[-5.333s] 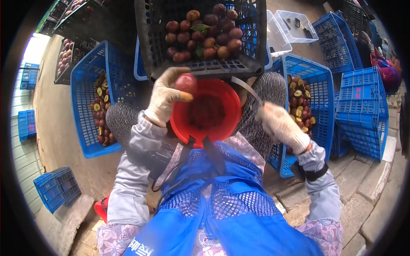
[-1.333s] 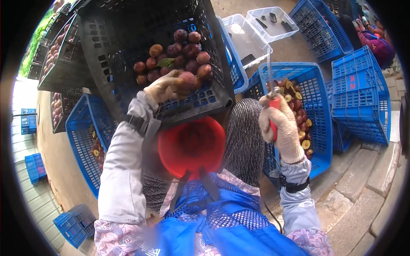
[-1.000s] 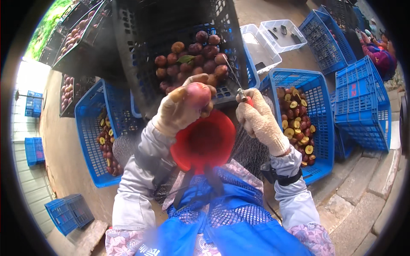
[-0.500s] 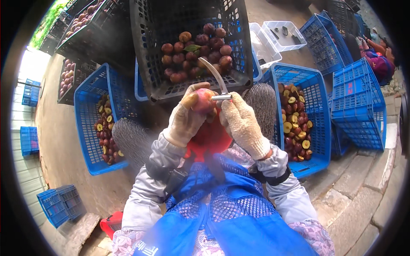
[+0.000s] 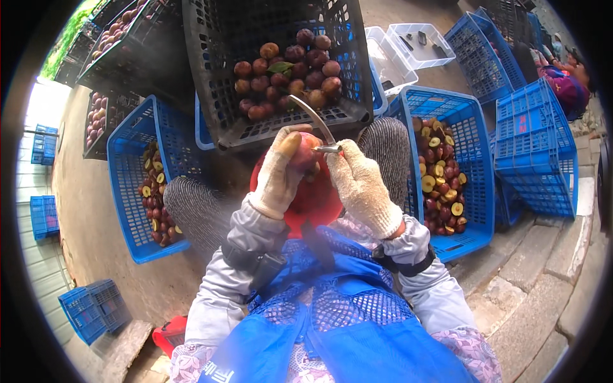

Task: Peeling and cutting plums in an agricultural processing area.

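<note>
In my gloved left hand (image 5: 276, 182), fingers closed, is a reddish plum (image 5: 305, 150). My gloved right hand (image 5: 363, 185) grips a curved knife (image 5: 319, 121) whose thin blade arcs up and to the left above the plum. Metal at the blade's base sits right beside the plum's right side; whether it cuts the skin I cannot make out. Beneath both hands, between my knees, is a red basin (image 5: 313, 207), partly covered by them. Whole plums (image 5: 290, 76) and a green leaf lie in a tilted black crate (image 5: 217, 83) just ahead.
Blue crates of halved plums stand on either side, one left (image 5: 128, 210) and one right (image 5: 469, 159). Stacked blue crates (image 5: 533, 147) are farther right. Clear plastic bins (image 5: 421, 45) lie beyond the black crate. More black crates (image 5: 128, 60) with plums fill the far left.
The knife blade has tipped a little lower and to the left. Both hands stay together around the plum, and the view has shifted slightly, showing more of the red basin.
</note>
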`<state>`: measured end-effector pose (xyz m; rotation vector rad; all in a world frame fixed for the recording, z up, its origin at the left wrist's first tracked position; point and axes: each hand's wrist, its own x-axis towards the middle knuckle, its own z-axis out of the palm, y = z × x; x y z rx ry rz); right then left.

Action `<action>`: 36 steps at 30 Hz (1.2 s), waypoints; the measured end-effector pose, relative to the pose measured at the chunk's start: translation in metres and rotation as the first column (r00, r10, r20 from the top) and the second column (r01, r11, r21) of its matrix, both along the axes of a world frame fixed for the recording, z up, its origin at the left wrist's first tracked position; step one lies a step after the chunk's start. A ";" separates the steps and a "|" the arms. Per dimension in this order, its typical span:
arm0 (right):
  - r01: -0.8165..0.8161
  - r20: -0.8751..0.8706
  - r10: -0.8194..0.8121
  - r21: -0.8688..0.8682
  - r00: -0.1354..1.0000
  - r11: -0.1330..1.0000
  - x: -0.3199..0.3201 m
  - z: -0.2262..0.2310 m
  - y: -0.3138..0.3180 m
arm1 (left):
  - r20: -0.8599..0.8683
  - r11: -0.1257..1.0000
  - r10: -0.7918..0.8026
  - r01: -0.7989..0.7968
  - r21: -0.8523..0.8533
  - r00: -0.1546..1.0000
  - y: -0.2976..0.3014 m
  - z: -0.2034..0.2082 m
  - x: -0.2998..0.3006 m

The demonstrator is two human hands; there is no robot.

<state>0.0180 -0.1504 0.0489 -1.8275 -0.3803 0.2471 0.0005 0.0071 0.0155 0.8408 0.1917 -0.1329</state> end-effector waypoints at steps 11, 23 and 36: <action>0.060 0.374 -0.037 -0.050 0.927 0.997 0.009 -0.007 0.000 | -0.075 0.999 -0.026 0.029 0.032 0.997 -0.010 -0.001 0.000; 0.056 0.565 0.047 -0.162 0.824 0.985 0.015 -0.026 0.004 | -0.144 0.995 -0.043 0.056 0.088 0.989 -0.010 -0.003 -0.009; -0.049 -0.137 0.057 0.057 0.989 0.997 -0.003 0.002 0.001 | -0.118 0.984 0.056 -0.075 -0.159 0.991 -0.006 -0.018 -0.008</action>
